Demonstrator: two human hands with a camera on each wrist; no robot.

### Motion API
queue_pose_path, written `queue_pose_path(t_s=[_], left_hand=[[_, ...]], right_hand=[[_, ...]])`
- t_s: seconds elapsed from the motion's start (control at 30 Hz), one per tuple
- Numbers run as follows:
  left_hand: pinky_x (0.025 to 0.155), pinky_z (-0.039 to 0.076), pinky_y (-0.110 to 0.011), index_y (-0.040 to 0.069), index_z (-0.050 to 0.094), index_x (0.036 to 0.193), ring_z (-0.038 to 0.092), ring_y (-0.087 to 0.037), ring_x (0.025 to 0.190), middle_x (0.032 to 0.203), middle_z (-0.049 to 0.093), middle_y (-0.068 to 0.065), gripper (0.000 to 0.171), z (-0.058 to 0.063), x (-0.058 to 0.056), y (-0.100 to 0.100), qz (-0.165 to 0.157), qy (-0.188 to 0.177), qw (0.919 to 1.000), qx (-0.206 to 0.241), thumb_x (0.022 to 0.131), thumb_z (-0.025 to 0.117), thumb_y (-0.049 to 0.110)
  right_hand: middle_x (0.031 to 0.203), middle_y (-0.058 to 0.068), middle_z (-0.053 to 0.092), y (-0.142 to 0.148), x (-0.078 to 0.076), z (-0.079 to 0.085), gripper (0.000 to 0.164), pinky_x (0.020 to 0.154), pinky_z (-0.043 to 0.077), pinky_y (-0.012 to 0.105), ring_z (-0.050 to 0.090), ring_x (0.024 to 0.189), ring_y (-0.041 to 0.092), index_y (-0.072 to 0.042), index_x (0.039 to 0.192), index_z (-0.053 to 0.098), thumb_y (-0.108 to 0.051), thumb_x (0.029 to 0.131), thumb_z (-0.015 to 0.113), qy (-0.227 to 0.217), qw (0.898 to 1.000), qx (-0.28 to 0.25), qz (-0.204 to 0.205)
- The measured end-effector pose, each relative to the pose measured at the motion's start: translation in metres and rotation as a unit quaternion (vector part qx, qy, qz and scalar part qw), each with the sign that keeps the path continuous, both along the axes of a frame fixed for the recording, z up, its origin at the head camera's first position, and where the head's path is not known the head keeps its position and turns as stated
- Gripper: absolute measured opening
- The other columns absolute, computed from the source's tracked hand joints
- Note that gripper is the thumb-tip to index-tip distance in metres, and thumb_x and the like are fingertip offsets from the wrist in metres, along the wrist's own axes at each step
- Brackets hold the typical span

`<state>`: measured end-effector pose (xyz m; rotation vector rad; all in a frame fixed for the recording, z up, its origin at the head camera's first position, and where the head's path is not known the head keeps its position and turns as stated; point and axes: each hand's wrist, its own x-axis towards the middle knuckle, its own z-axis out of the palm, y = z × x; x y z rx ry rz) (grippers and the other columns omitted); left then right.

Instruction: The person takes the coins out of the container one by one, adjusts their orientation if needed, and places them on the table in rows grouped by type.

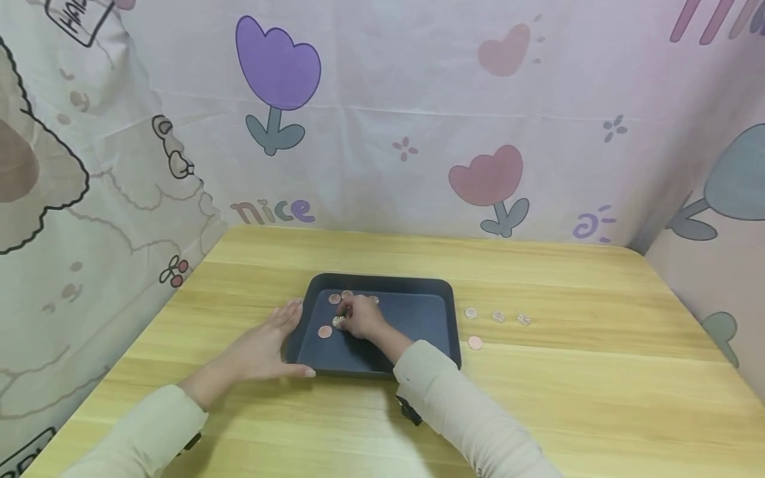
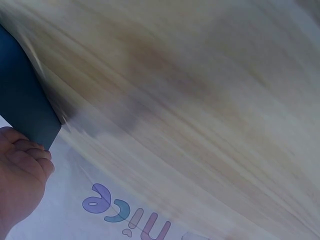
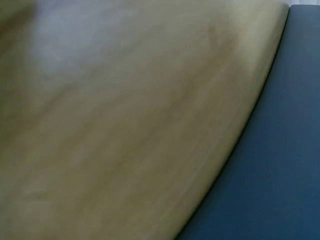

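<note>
A dark rectangular baking tray [image 1: 418, 312] lies on the wooden table. My left hand [image 1: 263, 345] rests against its left side, fingers extended along the outer wall and thumb at the near rim. In the left wrist view the fingers of that hand [image 2: 22, 167] touch the edge of the tray [image 2: 30, 100]. Inside the tray, my right hand [image 1: 363, 317] reaches down with bent fingers and pinches a silvery coin [image 1: 339, 322] near the tray floor. Around it lie a copper coin [image 1: 325, 332] and several others, one partly hidden behind the hand. The right wrist view shows only tray and table.
Right of the tray, three silvery coins [image 1: 499, 317] form a row on the table [image 1: 568, 385], with a copper coin [image 1: 475, 342] nearer to me. A patterned cloth [image 1: 382, 133] hangs behind the table and along both sides.
</note>
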<state>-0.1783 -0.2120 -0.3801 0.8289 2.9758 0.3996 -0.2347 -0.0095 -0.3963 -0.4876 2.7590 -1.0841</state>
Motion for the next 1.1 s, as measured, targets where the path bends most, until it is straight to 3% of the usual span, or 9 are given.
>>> queue_pose_path(t_s=[0.23,0.43,0.6,0.7,0.83,0.97,1.0,1.1], left_hand=[[0.113,0.023,-0.053,-0.013,0.028,0.139,0.024,-0.042,0.138,0.149,0.024,-0.027,0.118,0.0,-0.002,0.001,-0.002,0.001,1.0,-0.002,0.063,0.068,0.068],[0.113,0.023,-0.052,-0.013,0.029,0.139,0.025,-0.042,0.138,0.149,0.024,-0.027,0.118,-0.001,-0.002,0.0,-0.004,0.002,1.0,0.002,0.063,0.067,0.069],[0.113,0.023,-0.053,-0.013,0.028,0.139,0.024,-0.042,0.138,0.15,0.024,-0.026,0.118,-0.002,-0.001,0.0,-0.001,0.003,1.0,0.004,0.063,0.067,0.069],[0.113,0.023,-0.052,-0.012,0.028,0.139,0.024,-0.042,0.138,0.15,0.023,-0.026,0.118,-0.003,-0.001,0.0,0.0,0.003,1.0,0.002,0.064,0.067,0.07],[0.114,0.023,-0.051,-0.012,0.028,0.139,0.024,-0.042,0.138,0.15,0.023,-0.026,0.118,-0.003,-0.001,0.001,-0.001,0.006,1.0,0.003,0.063,0.066,0.07],[0.114,0.022,-0.052,-0.013,0.028,0.139,0.023,-0.041,0.138,0.15,0.023,-0.026,0.119,-0.002,-0.001,0.002,-0.002,0.007,1.0,0.004,0.063,0.067,0.069],[0.114,0.022,-0.052,-0.013,0.029,0.139,0.023,-0.041,0.138,0.15,0.023,-0.026,0.119,-0.001,-0.001,0.002,-0.001,0.007,1.0,0.004,0.063,0.068,0.069],[0.114,0.022,-0.052,-0.013,0.028,0.139,0.024,-0.041,0.138,0.15,0.023,-0.026,0.119,-0.001,0.0,0.001,-0.001,0.007,1.0,0.001,0.062,0.068,0.069]], right_hand=[[0.086,0.002,0.067,0.0,0.002,0.006,0.014,0.06,0.046,0.022,0.055,0.07,0.01,-0.008,0.09,0.064,-0.015,0.081,0.072,-0.004,0.996,0.09,0.006],[0.071,-0.002,0.058,0.006,0.006,0.007,0.015,0.051,0.037,0.021,0.047,0.06,0.008,-0.009,0.076,0.061,-0.019,0.081,0.071,0.005,0.991,0.129,0.023],[0.065,-0.003,0.048,0.017,0.009,0.007,0.021,0.055,0.035,0.02,0.042,0.061,0.01,-0.007,0.072,0.056,-0.017,0.079,0.073,0.014,0.996,0.085,0.014],[0.069,-0.001,0.051,0.024,0.012,0.006,0.019,0.057,0.038,0.021,0.044,0.064,0.011,-0.006,0.072,0.058,-0.015,0.078,0.074,0.01,0.999,0.047,-0.008],[0.08,0.005,0.061,0.036,0.014,0.008,0.019,0.06,0.043,0.022,0.048,0.064,0.011,-0.005,0.067,0.061,-0.014,0.08,0.071,-0.001,0.999,0.041,-0.007],[0.075,0.008,0.068,0.049,0.015,0.008,0.018,0.057,0.044,0.02,0.05,0.059,0.009,-0.002,0.066,0.065,-0.009,0.082,0.067,-0.038,0.999,0.012,-0.004],[0.066,0.005,0.065,0.052,0.015,0.008,0.017,0.053,0.041,0.018,0.048,0.056,0.008,-0.001,0.067,0.066,-0.008,0.083,0.066,-0.054,0.999,-0.002,-0.011],[0.058,0.003,0.06,0.061,0.017,0.009,0.018,0.047,0.038,0.017,0.047,0.052,0.008,0.0,0.069,0.066,-0.009,0.084,0.065,-0.094,0.994,-0.043,-0.037]])
